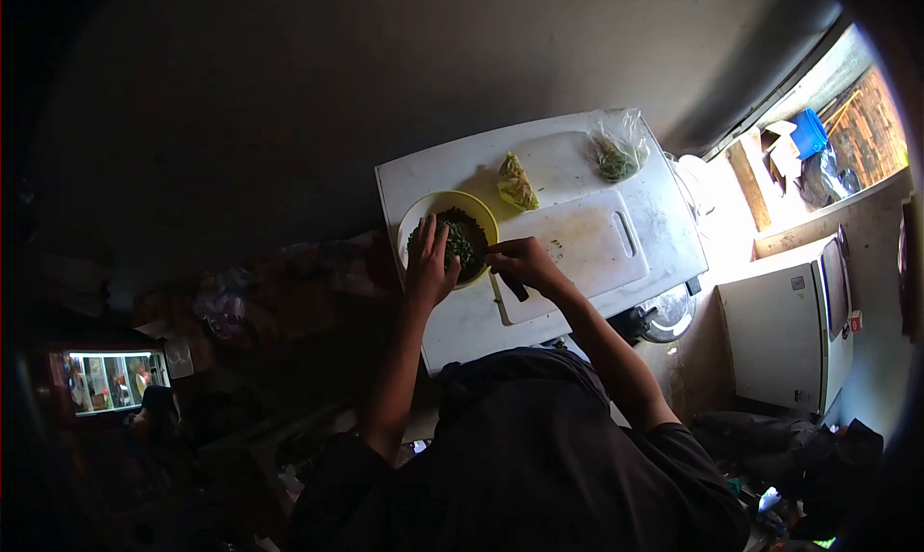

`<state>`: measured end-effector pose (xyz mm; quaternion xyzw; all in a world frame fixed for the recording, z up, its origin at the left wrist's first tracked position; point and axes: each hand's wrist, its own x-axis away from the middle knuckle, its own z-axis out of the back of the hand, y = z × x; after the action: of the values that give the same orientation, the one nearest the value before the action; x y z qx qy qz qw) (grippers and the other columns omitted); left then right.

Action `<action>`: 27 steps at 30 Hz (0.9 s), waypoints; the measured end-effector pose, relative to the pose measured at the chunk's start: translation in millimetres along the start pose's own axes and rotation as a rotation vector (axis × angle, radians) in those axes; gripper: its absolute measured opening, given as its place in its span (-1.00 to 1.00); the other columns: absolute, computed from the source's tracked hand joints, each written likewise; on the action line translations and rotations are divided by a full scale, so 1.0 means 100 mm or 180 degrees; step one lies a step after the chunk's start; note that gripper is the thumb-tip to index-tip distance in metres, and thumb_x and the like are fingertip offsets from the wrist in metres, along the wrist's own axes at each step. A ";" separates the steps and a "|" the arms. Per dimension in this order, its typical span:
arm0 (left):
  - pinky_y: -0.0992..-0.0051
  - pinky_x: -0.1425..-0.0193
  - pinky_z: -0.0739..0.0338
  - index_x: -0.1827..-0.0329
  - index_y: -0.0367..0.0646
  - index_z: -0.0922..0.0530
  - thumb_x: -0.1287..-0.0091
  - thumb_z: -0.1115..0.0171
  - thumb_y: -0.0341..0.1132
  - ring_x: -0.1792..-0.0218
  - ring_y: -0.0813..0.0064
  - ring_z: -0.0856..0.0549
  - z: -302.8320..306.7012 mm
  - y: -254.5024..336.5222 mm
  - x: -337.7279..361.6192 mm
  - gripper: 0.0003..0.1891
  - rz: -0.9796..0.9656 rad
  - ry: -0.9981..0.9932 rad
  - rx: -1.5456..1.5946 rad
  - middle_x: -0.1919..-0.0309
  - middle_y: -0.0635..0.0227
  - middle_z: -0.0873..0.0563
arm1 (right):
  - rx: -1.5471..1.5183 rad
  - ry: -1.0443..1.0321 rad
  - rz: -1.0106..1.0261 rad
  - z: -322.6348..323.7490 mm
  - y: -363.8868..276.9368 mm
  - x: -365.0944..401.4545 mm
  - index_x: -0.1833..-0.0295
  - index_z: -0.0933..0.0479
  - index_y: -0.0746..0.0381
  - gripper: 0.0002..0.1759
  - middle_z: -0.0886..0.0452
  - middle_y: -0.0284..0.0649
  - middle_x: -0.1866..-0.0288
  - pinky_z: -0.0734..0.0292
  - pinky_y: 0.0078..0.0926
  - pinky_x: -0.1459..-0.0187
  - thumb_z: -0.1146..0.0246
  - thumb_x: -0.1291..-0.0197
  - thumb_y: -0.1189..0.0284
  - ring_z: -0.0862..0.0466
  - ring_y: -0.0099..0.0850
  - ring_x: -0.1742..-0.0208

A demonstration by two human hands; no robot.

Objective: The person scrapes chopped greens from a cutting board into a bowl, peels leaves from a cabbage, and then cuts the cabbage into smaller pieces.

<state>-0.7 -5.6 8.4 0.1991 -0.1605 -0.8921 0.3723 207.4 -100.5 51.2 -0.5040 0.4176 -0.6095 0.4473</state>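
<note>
Chopped greens (469,240) heaped in a yellow bowl (462,199), close to the left edge of the white bench (423,172), about midway between near and far edges. Left hand (430,263) laid flat over the bowl's near rim and onto the greens, grip spread, fingers pointing toward the far edge. Right hand (523,261) just beside the bowl's right rim, grip closed round a dark handle (516,288); blade not to be made out. Hands near each other, not touching.

White cutting board (587,249) lying to the right of the bowl, mid-bench, its near left corner under the right hand. Yellow-green leafy chunk (517,181) behind the bowl, toward the far edge, just beside the rim. Clear plastic bag (616,154) with green contents at the far right corner, well apart from both hands.

Off the bench: metal pot (666,316) low beside the near right corner, white appliance (789,326) further right.
</note>
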 end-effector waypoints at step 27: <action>0.30 -0.07 -0.62 0.06 -0.20 -0.62 -0.25 -0.16 -0.66 -0.08 0.15 -0.66 -0.06 0.13 -0.08 -0.75 0.0431 0.1149 0.0526 -0.01 0.25 -0.65 | -0.0138 0.0396 -0.0241 0.65 0.83 0.66 -0.11 -0.63 0.34 -0.65 -0.75 -0.24 0.21 -0.59 -0.54 0.17 -0.26 -0.38 0.32 -0.68 -0.55 0.26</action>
<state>15.5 -9.2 10.8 0.3743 -0.1768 -0.7988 0.4365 276.1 -189.2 -3.4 -0.4901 0.4383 -0.6470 0.3862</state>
